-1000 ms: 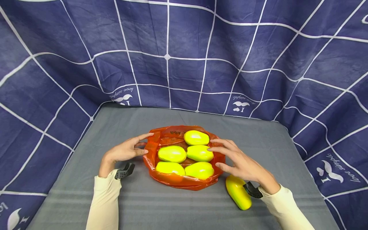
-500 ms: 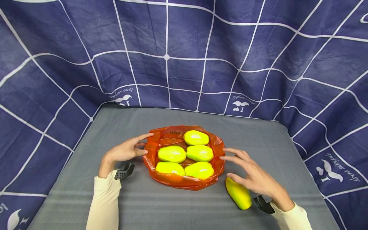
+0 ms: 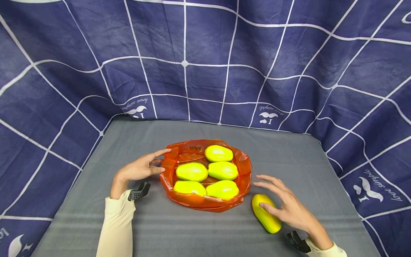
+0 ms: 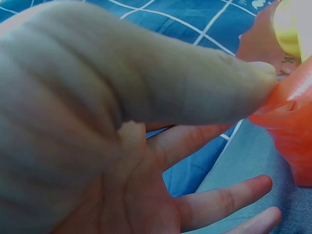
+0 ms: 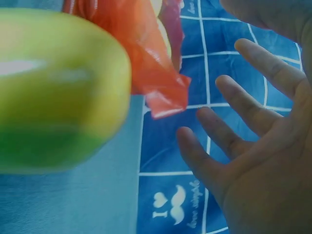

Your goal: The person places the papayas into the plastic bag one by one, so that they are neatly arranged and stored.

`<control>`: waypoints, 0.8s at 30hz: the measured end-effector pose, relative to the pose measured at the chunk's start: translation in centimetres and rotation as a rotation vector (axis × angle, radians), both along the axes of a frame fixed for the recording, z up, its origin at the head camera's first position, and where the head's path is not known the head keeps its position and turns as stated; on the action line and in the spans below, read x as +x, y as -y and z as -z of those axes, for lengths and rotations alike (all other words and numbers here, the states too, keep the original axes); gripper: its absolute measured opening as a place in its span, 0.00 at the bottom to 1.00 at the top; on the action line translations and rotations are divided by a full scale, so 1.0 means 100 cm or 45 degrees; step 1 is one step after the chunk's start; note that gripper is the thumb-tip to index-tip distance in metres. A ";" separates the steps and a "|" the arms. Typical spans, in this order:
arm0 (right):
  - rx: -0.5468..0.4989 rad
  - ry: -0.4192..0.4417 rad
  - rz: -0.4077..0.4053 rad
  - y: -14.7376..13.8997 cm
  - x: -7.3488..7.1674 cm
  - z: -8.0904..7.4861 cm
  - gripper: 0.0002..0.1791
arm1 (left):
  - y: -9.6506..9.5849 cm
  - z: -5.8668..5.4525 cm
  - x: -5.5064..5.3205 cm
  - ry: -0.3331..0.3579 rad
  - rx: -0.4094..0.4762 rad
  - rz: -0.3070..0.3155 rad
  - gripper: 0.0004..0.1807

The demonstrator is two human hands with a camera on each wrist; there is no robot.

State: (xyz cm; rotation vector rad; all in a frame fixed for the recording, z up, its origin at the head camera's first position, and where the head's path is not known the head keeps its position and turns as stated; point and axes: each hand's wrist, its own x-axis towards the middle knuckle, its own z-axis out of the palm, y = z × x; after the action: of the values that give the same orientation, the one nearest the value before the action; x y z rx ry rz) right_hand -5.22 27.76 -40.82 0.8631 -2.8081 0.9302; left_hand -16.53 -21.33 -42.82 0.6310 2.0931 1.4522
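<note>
A red plastic bag [image 3: 205, 205] lies with its mouth spread wide, several yellow-green mangoes [image 3: 192, 172] inside it. My left hand [image 3: 136, 167] holds the bag's left rim with thumb and index finger; in the left wrist view the thumb [image 4: 195, 87] meets the red plastic, the index fingertip is hidden behind it, and the other fingers stand clear. A loose mango [image 3: 267, 217] lies right of the bag. Over its right side hovers my right hand [image 3: 289, 207], fingers spread and holding nothing; the thumb overlaps the fruit in the head view.
A grey cloth [image 3: 179, 235] covers the tabletop. Behind and at both sides hangs a dark blue curtain [image 3: 205, 82] with white grid lines. Each wrist wears a black band, the left one [image 3: 139, 191] and the right one [image 3: 298, 242].
My right hand has drawn back from over the bag, moving right and toward me to the loose mango. The left hand keeps its place at the bag's rim.
</note>
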 end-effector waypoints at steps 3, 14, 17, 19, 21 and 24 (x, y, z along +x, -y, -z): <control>-0.017 0.017 0.018 -0.002 0.003 0.004 0.37 | 0.000 0.000 0.000 0.003 0.003 0.003 0.41; -0.055 0.011 0.027 -0.007 0.009 0.018 0.35 | 0.003 0.002 0.000 -0.008 0.005 0.004 0.41; -0.053 0.022 0.043 -0.008 0.011 0.020 0.35 | 0.002 0.002 0.000 -0.013 0.009 0.006 0.41; -0.045 0.042 0.064 -0.010 0.014 0.021 0.36 | 0.002 0.001 0.000 -0.010 0.011 0.003 0.41; -0.035 0.068 0.084 -0.012 0.016 0.024 0.36 | 0.001 0.001 0.000 -0.008 0.006 -0.001 0.41; -0.023 0.097 0.100 -0.014 0.018 0.027 0.34 | 0.000 0.000 0.000 -0.004 0.008 -0.001 0.41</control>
State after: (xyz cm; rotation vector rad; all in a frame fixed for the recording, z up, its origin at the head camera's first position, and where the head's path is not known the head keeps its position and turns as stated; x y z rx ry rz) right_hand -3.37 29.12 -43.53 0.7247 -2.8692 0.9963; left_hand -16.54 -21.38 -42.82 0.6350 2.0920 1.4596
